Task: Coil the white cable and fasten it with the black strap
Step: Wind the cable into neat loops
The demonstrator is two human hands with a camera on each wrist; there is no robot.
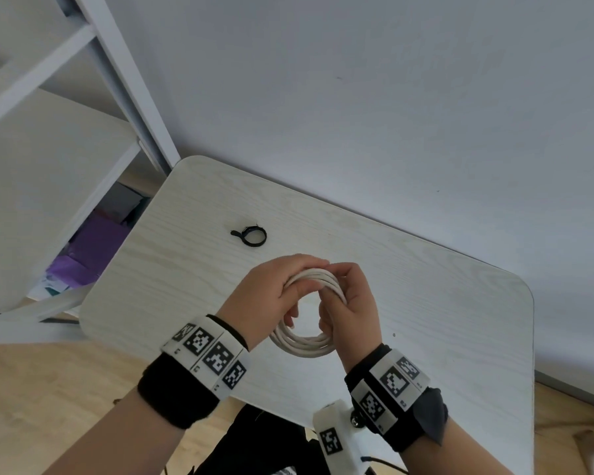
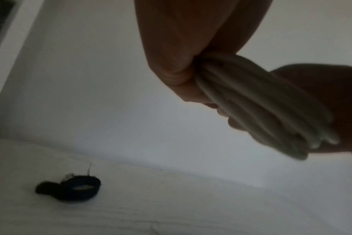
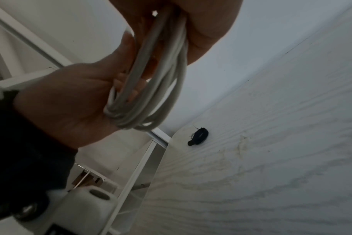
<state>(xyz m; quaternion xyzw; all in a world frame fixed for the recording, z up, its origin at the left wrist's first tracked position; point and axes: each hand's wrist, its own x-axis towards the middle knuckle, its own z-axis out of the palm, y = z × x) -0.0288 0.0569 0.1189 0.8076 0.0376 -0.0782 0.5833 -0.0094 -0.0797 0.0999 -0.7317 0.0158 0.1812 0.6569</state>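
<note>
The white cable is wound into a round coil of several loops and is held up above the pale wood table. My left hand grips the coil's far left side, fingers curled over the strands. My right hand grips the right side, its fingers wrapped round the bundle. The black strap lies looped on the table beyond the hands, untouched; it also shows as a black strap in the left wrist view and as a small black strap near the table corner.
A grey wall runs behind the table. A white shelf frame stands at the left with purple items below. Wooden floor lies beneath the table's near edge.
</note>
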